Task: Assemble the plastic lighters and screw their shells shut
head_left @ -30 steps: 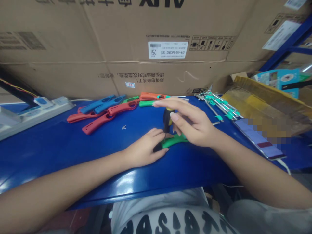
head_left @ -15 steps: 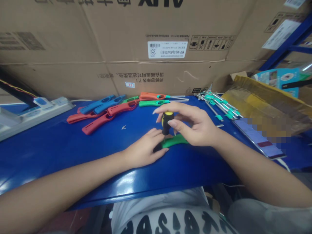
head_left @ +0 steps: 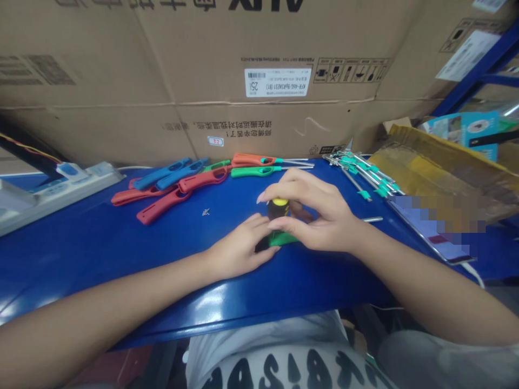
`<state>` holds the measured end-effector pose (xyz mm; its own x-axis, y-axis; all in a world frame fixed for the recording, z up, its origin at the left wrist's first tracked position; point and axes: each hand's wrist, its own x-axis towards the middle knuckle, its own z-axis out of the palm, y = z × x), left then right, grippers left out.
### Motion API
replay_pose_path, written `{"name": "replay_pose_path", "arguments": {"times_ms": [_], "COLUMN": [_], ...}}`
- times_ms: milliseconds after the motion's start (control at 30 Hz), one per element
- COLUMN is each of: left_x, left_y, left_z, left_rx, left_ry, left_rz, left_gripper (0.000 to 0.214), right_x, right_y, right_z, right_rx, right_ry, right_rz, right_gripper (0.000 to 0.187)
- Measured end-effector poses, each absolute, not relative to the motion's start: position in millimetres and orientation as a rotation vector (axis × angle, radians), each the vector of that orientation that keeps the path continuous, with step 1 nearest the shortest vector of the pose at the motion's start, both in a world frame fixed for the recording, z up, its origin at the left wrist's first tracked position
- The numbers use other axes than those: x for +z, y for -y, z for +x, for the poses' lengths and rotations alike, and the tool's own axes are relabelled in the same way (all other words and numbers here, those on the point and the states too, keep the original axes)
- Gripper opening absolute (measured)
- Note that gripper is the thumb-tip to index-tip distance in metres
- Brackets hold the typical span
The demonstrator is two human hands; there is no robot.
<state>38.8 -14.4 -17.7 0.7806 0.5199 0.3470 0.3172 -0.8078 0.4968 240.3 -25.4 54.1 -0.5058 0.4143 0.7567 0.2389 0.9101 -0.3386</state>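
Note:
A green gas lighter (head_left: 283, 239) lies on the blue table in front of me, its metal tube (head_left: 373, 219) showing past my right wrist. My left hand (head_left: 241, 246) is closed on the lighter's left end, with thumb and fingers on either side. Over the green body, my right hand (head_left: 314, 213) grips a short black and yellow screwdriver (head_left: 279, 208) held upright. The screwdriver's tip is hidden behind my right thumb. A small heap of screws (head_left: 206, 212) sits to the left of my hands.
Red, blue, green and orange lighter bodies (head_left: 205, 179) lie at the back left. Metal lighter tubes with green parts (head_left: 365, 173) are piled at the back right, near a phone (head_left: 432, 229). A white power strip (head_left: 60, 189) is at left; a large cardboard box (head_left: 203, 70) stands behind.
My right hand has shifted its fingers and thumb lower around the screwdriver handle, covering more of it and the shaft. My left hand stays in place on the lighter.

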Motion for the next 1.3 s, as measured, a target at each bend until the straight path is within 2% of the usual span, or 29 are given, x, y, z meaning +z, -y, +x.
{"name": "replay_pose_path", "arguments": {"times_ms": [167,367,433,533,633,767,833,900,1067,1300], "left_x": [-17.7,-18.8,-17.6,-11.7,-1.2,13.7,18.4,20.9,22.8,18.5], "left_y": [14.6,14.5,15.2,16.8,16.4,6.5,-3.8,-17.2,-53.5,-82.7], "left_z": [38.5,38.3,39.1,39.6,35.2,19.5,11.5,6.7,10.3,25.0], "left_rx": [0.648,0.675,0.681,0.664,0.596,0.425,0.354,0.341,0.267,0.267], "left_ry": [-0.67,-0.683,-0.689,-0.689,-0.734,-0.933,-1.018,-1.064,-1.051,-1.032], "left_rz": [2.548,2.508,2.491,2.484,2.511,2.573,2.612,2.651,2.746,2.818], "left_gripper": [0.02,0.025,0.027,0.028,0.036,0.058,0.05,0.042,0.03,0.026], "right_x": [51.9,48.4,49.3,53.7,61.7,72.0,72.8,69.8,54.0,38.3], "right_y": [23.4,21.5,21.7,23.2,22.5,8.9,-2.6,-14.0,-31.6,-40.5], "right_z": [241.1,241.8,241.3,240.2,244.7,274.4,297.6,320.3,352.4,358.5], "right_rx": [0.143,-0.016,0.061,0.397,0.586,0.357,0.108,-0.106,-0.198,-0.163], "right_ry": [2.111,2.038,2.087,2.16,2.039,1.867,1.89,1.944,1.877,2.047], "right_rz": [-0.483,-0.535,-0.576,-0.652,-0.658,-0.803,-0.945,-1.114,-1.492,-1.631], "right_gripper": [0.024,0.017,0.023,0.036,0.036,0.047,0.044,0.028,0.017,0.016]}}
